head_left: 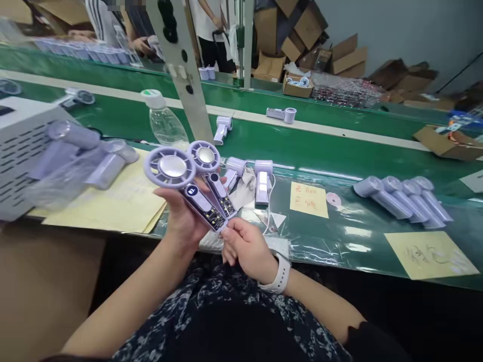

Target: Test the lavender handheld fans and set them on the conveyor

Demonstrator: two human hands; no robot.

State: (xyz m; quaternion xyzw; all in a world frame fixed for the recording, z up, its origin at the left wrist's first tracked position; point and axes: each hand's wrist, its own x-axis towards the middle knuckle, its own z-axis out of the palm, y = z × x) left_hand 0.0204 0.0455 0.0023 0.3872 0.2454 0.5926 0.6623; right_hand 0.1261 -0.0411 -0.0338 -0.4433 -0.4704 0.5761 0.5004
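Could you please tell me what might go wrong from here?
The left hand holds two lavender round-headed plastic fans together, so one could slip. Their dark circuit boards are exposed near the right hand, so a touch might damage them. The clear plastic bottle behind them could get knocked over.

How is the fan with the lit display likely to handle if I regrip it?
The fan will probably feel stiff: its handle looks hard and straight. It may be fragile where the circuit board shows. It could tip head-first, as the round head is wider.
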